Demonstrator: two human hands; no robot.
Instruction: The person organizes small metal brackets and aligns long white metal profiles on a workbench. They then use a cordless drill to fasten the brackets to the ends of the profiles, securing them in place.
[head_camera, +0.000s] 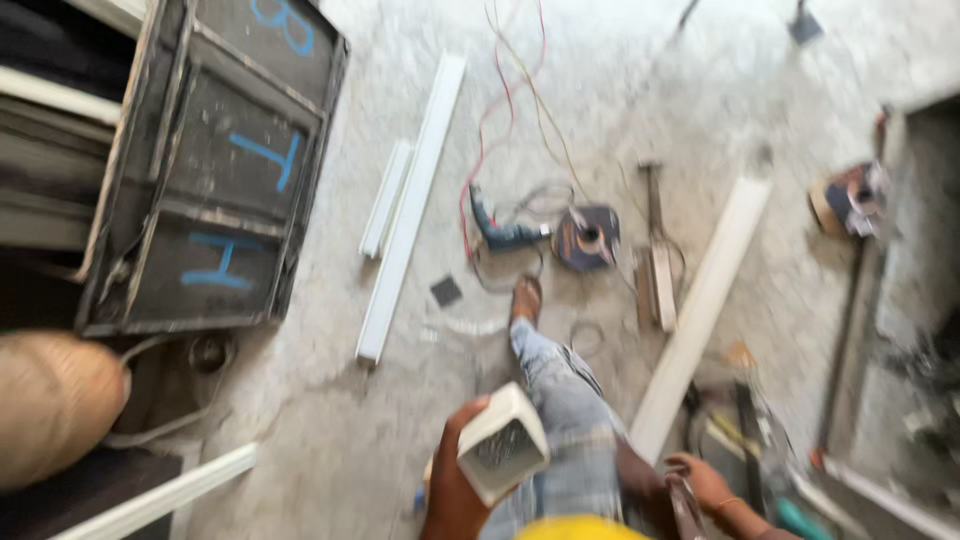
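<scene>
The picture is blurred by motion. My left hand (452, 482) grips a short white hollow rectangular channel piece (503, 443), seen end-on, low in the middle of the view. My right hand (703, 480) is at the lower right beside a dark, reddish tool handle (686, 508); the blur hides whether the fingers close on it. Between the hands my leg in faded jeans (565, 400) stretches out to a sandalled foot (526, 298) on the concrete floor. A yellow shape (577, 528) shows at the bottom edge.
A dark metal panelled frame (220, 170) with blue marks lies at the left. White channel strips (412, 205) and a long white one (702, 310) lie on the floor. A blue drill (500, 235), a round dark reel (588, 238), loose wires (505, 100) and a tan rounded object (55, 405) are around.
</scene>
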